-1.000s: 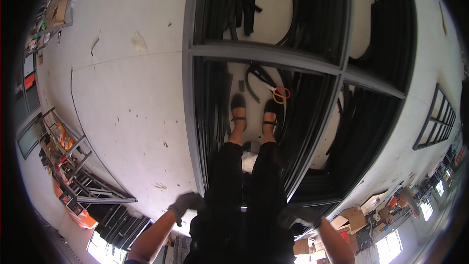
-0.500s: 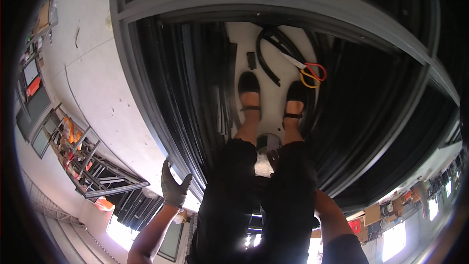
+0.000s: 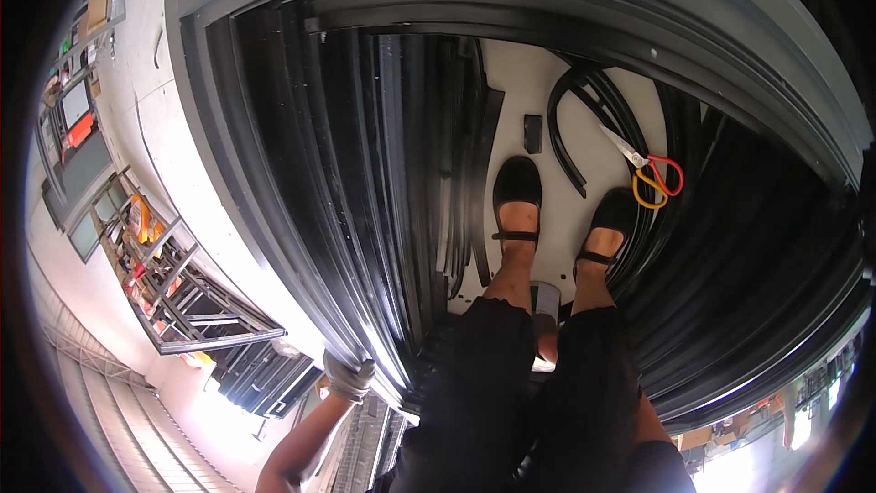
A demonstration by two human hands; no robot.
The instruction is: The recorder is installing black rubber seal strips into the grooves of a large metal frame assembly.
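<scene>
Pale-gloved left grip [image 3: 349,376] grasping the lower left edge of the large grey metal frame [image 3: 193,82]; right grip [image 3: 545,327] partly hidden between the legs, can't tell if closed. Long straight black strips [image 3: 347,173] line the frame's inside, left of the flat black shoes [image 3: 517,183]; red-and-yellow-handled metal scissors [image 3: 641,161] lie just beyond the right shoe.

The left hand [image 3: 349,378], spread open earlier, now curls over the near left edge of the frame [image 3: 193,64]; the right hand [image 3: 547,345], mostly hidden, now seems to reach between the legs [image 3: 589,383].
</scene>
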